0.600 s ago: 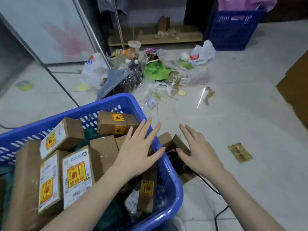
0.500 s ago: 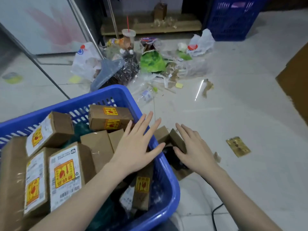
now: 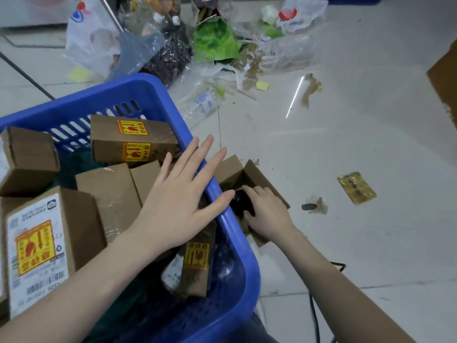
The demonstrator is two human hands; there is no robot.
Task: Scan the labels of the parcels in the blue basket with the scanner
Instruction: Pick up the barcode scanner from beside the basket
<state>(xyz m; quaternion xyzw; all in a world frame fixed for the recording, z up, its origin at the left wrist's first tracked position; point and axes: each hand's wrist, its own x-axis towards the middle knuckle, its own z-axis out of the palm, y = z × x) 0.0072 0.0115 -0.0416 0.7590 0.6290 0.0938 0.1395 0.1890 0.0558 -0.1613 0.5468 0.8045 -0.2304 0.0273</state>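
The blue basket (image 3: 158,95) stands on the floor at the left, filled with several brown cardboard parcels. One parcel (image 3: 131,139) with yellow stickers lies at the back, another (image 3: 39,251) with a white label at the front left. My left hand (image 3: 180,199) hovers flat over the basket's right rim, fingers spread, holding nothing. Just right of the basket sits a small open cardboard box (image 3: 257,177) on the floor. My right hand (image 3: 267,214) reaches into it and curls around the black scanner (image 3: 241,203), whose black cable (image 3: 315,315) trails toward me.
A heap of rubbish, plastic bags (image 3: 94,38) and a green wrapper (image 3: 215,40), lies on the tiled floor beyond the basket. A gold packet (image 3: 356,188) lies to the right. A flat cardboard sheet (image 3: 445,75) sits at the right edge.
My right hand has dropped into the small open box and curled onto the black scanner. My left hand stays spread over the basket rim. The view has tilted down and closer.
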